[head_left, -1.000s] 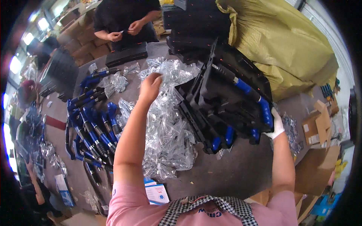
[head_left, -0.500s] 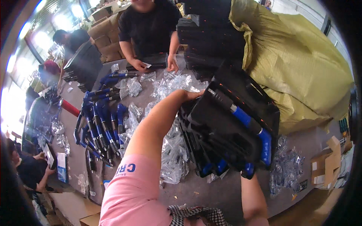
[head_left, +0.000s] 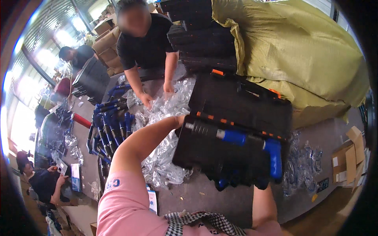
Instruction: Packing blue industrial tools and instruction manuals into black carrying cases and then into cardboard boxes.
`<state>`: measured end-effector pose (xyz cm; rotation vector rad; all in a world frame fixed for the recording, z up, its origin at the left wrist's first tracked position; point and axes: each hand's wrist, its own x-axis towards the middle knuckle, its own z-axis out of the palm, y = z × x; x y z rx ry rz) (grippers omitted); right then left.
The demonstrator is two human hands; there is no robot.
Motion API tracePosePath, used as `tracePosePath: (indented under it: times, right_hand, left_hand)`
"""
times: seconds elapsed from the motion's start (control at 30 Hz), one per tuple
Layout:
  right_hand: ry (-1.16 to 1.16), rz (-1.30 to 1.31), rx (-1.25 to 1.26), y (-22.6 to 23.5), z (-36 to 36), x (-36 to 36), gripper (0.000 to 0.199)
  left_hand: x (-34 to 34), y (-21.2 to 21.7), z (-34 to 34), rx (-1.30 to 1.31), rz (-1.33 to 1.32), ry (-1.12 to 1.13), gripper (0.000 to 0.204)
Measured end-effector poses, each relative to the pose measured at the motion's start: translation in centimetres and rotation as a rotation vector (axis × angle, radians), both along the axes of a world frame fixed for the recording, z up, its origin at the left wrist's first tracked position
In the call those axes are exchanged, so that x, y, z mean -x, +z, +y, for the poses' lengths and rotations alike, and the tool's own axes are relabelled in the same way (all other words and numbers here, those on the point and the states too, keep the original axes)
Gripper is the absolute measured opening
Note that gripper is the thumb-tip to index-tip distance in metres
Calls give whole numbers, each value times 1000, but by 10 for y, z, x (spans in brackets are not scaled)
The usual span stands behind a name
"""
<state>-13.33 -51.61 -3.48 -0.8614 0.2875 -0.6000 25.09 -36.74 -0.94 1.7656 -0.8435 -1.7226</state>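
Observation:
An opened black plastic tool case [head_left: 189,151] is between my hands, tilted, its lid [head_left: 246,98] raised on the far side with orange latches. Inside lies a blue and black power tool [head_left: 271,155] with a long ribbed shaft. My left hand [head_left: 181,120] grips the case's left edge, its fingers mostly behind the plastic. At the near right edge my right hand [head_left: 261,186] holds the case from below; its fingers are hidden under it. Blue ends of other tools [head_left: 223,183] poke out beneath the case. Clear plastic bags [head_left: 165,157] are heaped beside my left forearm.
Several blue and black tools [head_left: 106,131] lie in a row on the left. Across the table a person [head_left: 147,51] reaches into the bags. Stacked black cases [head_left: 204,43] and a big yellow woven sack [head_left: 291,51] stand behind. A cardboard box [head_left: 348,159] is at right.
The tool case has swung flatter and a little left, and its lid has opened wider away from me. The person opposite has moved both hands from a paper slip to the plastic bags.

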Motion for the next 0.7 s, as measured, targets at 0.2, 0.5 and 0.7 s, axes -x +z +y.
tracePosePath:
  times: [0.2,0.5,0.7]
  right_hand:
    - [165,18,34,-65,26,211,58]
    - [284,146,93,-77,8,593,58]
    - [316,191,107,43,41,142,57]
  left_hand:
    - [75,28,50,130,71,82,108]
    - [242,-50,171,87,494,584,101]
    - [297,-110,252,128,552,710,102]
